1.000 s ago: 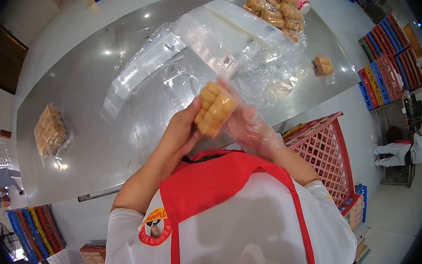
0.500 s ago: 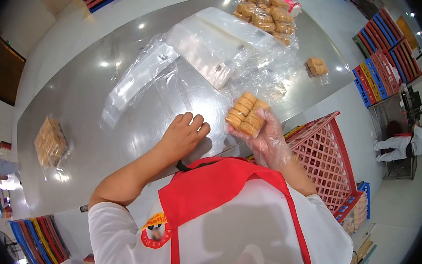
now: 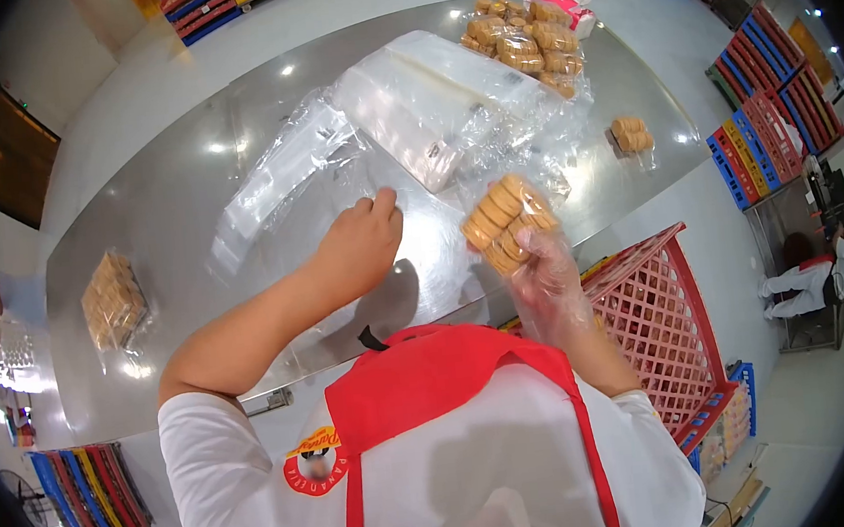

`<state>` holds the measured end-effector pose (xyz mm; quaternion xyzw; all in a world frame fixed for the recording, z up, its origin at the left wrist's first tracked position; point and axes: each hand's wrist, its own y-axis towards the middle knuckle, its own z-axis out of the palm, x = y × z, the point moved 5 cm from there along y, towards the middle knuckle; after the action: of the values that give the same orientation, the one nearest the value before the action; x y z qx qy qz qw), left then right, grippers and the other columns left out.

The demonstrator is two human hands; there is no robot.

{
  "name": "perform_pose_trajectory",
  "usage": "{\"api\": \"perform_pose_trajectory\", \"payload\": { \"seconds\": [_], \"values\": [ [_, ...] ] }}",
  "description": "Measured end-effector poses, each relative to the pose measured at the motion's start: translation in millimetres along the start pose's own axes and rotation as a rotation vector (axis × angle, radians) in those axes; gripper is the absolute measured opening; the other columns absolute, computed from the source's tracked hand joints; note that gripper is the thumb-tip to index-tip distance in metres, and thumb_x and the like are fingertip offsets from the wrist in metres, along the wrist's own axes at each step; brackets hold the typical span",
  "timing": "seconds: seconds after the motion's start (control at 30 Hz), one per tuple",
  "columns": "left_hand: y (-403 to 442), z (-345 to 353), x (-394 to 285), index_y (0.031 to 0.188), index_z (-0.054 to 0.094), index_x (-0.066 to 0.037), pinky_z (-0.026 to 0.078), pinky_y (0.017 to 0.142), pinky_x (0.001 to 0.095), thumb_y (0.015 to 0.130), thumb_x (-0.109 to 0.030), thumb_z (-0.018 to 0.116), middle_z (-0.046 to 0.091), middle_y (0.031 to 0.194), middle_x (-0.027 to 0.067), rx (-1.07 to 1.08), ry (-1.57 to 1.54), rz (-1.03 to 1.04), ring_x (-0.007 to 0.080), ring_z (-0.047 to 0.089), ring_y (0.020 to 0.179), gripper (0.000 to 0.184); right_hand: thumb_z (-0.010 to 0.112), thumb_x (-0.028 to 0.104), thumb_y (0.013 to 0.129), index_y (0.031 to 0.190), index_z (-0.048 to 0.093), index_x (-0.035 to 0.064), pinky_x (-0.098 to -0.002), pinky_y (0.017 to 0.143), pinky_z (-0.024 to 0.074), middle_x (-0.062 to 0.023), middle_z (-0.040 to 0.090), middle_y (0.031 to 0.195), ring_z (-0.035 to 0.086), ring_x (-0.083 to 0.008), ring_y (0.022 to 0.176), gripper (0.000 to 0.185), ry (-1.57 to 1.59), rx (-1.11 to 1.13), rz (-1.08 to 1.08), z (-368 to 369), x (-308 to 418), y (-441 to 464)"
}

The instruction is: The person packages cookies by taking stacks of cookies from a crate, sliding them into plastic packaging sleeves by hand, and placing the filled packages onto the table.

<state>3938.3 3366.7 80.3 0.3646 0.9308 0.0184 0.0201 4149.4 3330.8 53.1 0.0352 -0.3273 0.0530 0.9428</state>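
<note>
My right hand (image 3: pixel 550 277), in a clear plastic glove, grips a block of round biscuits (image 3: pixel 510 221) at its lower right edge. My left hand (image 3: pixel 365 240) is bare and raised over the steel table, its fingers curled together; whether anything small is between them is hidden. Beyond the hands lie a stack of clear plastic bags (image 3: pixel 408 104) and a narrower pile of clear film (image 3: pixel 283 170). One wrapped biscuit pack (image 3: pixel 114 300) rests at the table's left end, and a small pack (image 3: pixel 632 135) at the right.
Several bagged biscuits (image 3: pixel 528 43) sit at the far right beside a pink-and-white packet (image 3: pixel 565 0). A red plastic crate (image 3: pixel 654 329) stands against the near right side of the steel table (image 3: pixel 168 225). Stacked crates (image 3: pixel 758 149) and a person (image 3: pixel 815 279) are farther right.
The right hand has taken the biscuit block to the right, away from the left hand. The left hand let go of the block, and its fingers have since curled and moved slightly up.
</note>
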Motion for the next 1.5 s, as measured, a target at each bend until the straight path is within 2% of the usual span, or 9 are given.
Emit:
{"api": "perform_pose_trajectory", "payload": {
  "seconds": [0.17, 0.43, 0.73, 0.97, 1.07, 1.2, 1.3, 1.4, 1.5],
  "values": [
    [27.6, -59.8, 3.2, 0.121, 0.052, 0.011, 0.049, 0.091, 0.0456, 0.075, 0.008, 0.053, 0.047, 0.130, 0.0231, 0.099, -0.373, -0.129, 0.0420, 0.059, 0.105, 0.047, 0.080, 0.008, 0.075, 0.149, 0.029, 0.0041, -0.0391, 0.110, 0.0398, -0.0130, 0.048, 0.139, 0.047, -0.0237, 0.130, 0.090, -0.258, 0.126, -0.418, 78.1, 23.5, 14.4],
    [25.1, -95.6, -4.4, 0.133, 0.048, 0.008, 0.049, 0.095, 0.0433, 0.075, 0.009, 0.052, 0.035, 0.152, 0.0186, -0.217, -0.535, -0.017, 0.0391, 0.058, 0.116, 0.059, 0.074, -0.003, 0.075, 0.143, 0.044, 0.0025, -0.0308, 0.103, 0.0431, -0.0100, 0.057, 0.131, 0.054, -0.0155, 0.121, 0.075, -1.070, 0.261, -0.344, 78.7, 4.4, 16.3],
    [20.2, -54.4, -74.5, 0.121, 0.052, 0.016, 0.056, 0.072, 0.0388, 0.080, -0.003, 0.056, 0.039, 0.147, 0.0290, -0.095, -0.028, 0.219, 0.0325, 0.066, 0.080, 0.045, 0.063, 0.015, 0.091, 0.130, 0.052, -0.0002, -0.0353, 0.082, 0.0584, -0.0116, 0.063, 0.111, 0.066, -0.0228, 0.096, 0.043, 0.176, -0.115, 0.380, 6.4, -77.3, 57.8],
    [5.4, -39.6, -114.6, 0.118, 0.058, 0.012, 0.056, 0.069, 0.0365, 0.077, -0.005, 0.063, 0.043, 0.142, 0.0308, -0.303, -0.256, 0.612, 0.0314, 0.062, 0.074, 0.044, 0.065, 0.006, 0.088, 0.134, 0.049, 0.0004, -0.0318, 0.091, 0.0541, -0.0089, 0.061, 0.114, 0.062, -0.0200, 0.105, 0.049, -0.040, 0.031, -0.001, 65.3, -58.5, 127.6],
    [-7.7, -65.2, -62.9, 0.121, 0.060, 0.003, 0.054, 0.078, 0.0380, 0.077, -0.008, 0.069, 0.044, 0.142, 0.0282, -0.532, -0.672, 0.404, 0.0324, 0.062, 0.085, 0.047, 0.068, 0.004, 0.086, 0.135, 0.049, 0.0010, -0.0306, 0.093, 0.0517, -0.0085, 0.061, 0.117, 0.061, -0.0185, 0.108, 0.053, -0.407, 0.058, -0.230, 81.9, -44.2, 142.4],
    [-30.6, -72.1, 40.5, 0.151, 0.028, -0.009, 0.035, 0.108, 0.0465, 0.083, -0.028, 0.076, 0.025, 0.151, 0.0215, -1.133, -1.114, -0.451, 0.0350, 0.035, 0.134, 0.085, 0.072, -0.003, 0.080, 0.135, 0.048, 0.0005, -0.0304, 0.094, 0.0494, -0.0100, 0.061, 0.121, 0.061, -0.0189, 0.110, 0.060, -0.846, 0.156, -0.454, 132.2, -42.5, 122.7],
    [-33.6, -52.6, 76.2, 0.153, 0.019, -0.014, 0.035, 0.108, 0.0464, 0.086, -0.037, 0.073, 0.029, 0.149, 0.0169, -1.129, -1.641, -0.535, 0.0309, 0.037, 0.133, 0.090, 0.069, -0.009, 0.080, 0.141, 0.045, 0.0033, -0.0317, 0.093, 0.0513, -0.0093, 0.058, 0.127, 0.061, -0.0211, 0.112, 0.067, -1.036, 0.304, -0.743, 160.4, -58.9, 106.0],
    [-30.6, -42.2, 78.6, 0.149, 0.023, -0.015, 0.038, 0.105, 0.0442, 0.087, -0.037, 0.070, 0.042, 0.139, 0.0136, -1.071, -1.935, -0.480, 0.0266, 0.043, 0.128, 0.081, 0.071, -0.007, 0.080, 0.140, 0.045, 0.0029, -0.0304, 0.094, 0.0512, -0.0103, 0.058, 0.128, 0.059, -0.0194, 0.114, 0.066, -0.765, 0.476, -0.580, 172.4, -76.5, 98.3],
    [-33.8, -43.4, 78.2, 0.140, 0.037, -0.013, 0.050, 0.095, 0.0415, 0.091, -0.036, 0.064, 0.058, 0.122, 0.0101, -1.176, -2.097, -0.350, 0.0226, 0.057, 0.114, 0.061, 0.072, -0.004, 0.078, 0.139, 0.047, 0.0034, -0.0343, 0.094, 0.0514, -0.0150, 0.056, 0.130, 0.058, -0.0256, 0.119, 0.066, -1.173, 0.596, -0.653, 178.2, -78.9, 92.1]
  ]
}}
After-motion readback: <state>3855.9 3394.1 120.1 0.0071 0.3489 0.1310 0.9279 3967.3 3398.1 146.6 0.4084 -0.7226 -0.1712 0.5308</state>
